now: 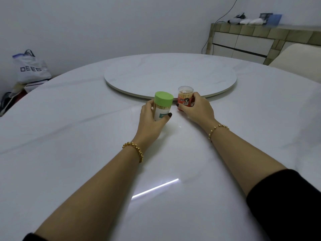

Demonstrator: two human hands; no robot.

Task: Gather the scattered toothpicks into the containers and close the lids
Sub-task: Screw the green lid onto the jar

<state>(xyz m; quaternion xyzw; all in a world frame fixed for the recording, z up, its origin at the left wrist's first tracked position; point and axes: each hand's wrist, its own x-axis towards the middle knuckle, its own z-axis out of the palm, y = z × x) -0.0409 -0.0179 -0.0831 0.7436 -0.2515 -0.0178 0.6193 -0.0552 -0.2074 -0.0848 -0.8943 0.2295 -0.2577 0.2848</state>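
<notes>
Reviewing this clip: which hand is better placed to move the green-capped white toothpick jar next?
Probably left. The left hand grips the green-capped white toothpick jar; the right hand holds the clear-lidded red toothpick tub beside it.

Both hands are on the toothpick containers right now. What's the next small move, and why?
Probably let go of both and draw the hands back. The green-lidded container in the left hand and the red-labelled container in the right hand both seem capped, and I see no loose toothpicks on the table.
</notes>
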